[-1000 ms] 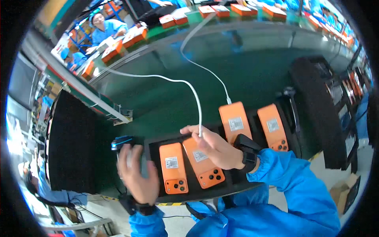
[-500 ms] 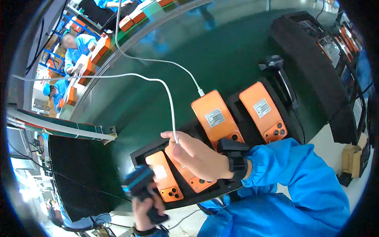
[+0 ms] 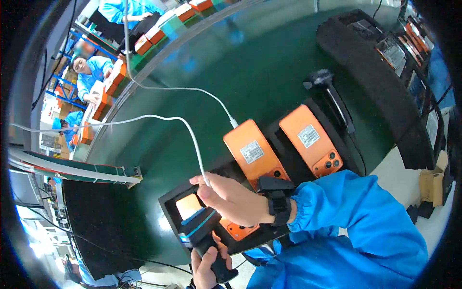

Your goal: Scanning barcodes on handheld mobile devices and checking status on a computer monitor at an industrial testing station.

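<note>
My left hand (image 3: 206,266) is wrapped round the handle of a black barcode scanner (image 3: 199,227) with a blue stripe. The scanner's head hangs over the leftmost orange phone (image 3: 187,205) and hides its lower part. My right hand (image 3: 238,198) pinches the end of a white charging cable (image 3: 196,144) between thumb and fingers. Beneath that hand lies another orange phone (image 3: 239,232), mostly covered; whether the cable's plug touches it, I cannot tell. Further right, an orange phone (image 3: 240,136) has a second white cable (image 3: 219,101) at its top edge. The rightmost orange phone (image 3: 299,120) lies camera side up.
The phones rest in a black foam tray (image 3: 167,208) on a green work surface (image 3: 269,62). Another black scanner (image 3: 337,98) with a cord lies beyond the rightmost phone. A black rack (image 3: 365,91) stands at right. Co-workers in blue sit by orange boxes (image 3: 115,77) at far left.
The scanner in my left hand has moved right and now covers part of the leftmost phone. My right hand still pinches the cable. The whole view has shifted slightly.
</note>
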Demonstrator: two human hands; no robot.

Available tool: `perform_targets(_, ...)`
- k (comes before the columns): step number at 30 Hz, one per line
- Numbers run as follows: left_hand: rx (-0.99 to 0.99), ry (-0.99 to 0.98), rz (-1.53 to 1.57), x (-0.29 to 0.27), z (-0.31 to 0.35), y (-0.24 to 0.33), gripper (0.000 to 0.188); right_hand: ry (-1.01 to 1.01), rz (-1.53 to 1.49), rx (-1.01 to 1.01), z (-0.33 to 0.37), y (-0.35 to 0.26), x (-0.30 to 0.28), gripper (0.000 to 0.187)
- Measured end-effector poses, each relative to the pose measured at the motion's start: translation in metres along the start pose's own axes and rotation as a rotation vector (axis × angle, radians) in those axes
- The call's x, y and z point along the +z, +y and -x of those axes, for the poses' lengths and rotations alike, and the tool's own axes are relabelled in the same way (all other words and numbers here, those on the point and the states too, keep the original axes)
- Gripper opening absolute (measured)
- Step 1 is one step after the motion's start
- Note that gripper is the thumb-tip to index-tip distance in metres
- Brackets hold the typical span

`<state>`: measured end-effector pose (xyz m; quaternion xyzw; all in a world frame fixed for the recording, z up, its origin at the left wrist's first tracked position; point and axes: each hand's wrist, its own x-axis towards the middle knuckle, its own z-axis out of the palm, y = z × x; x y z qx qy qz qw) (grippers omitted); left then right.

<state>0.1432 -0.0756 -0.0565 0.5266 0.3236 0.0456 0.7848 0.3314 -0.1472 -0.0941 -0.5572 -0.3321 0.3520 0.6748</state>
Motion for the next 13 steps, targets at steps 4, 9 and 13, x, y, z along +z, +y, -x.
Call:
perform_targets(4, -0.073, 0.072, -0.04, 0.024, 0.017, -0.002, 0.03, -0.031, -0.054, 0.126, 0.023, -0.025, -0.03, 0.056)
perform_targets(9, 0.03, 0.006, -0.085, 0.078, 0.008, -0.005, 0.022, 0.104, 0.066, -0.167, 0.059, -0.011, -0.081, 0.061)
perform_targets(13, 0.124, -0.12, -0.091, 0.074, -0.004, -0.019, 0.021, 0.166, -0.013, -0.037, 0.068, -0.024, -0.104, 0.066)
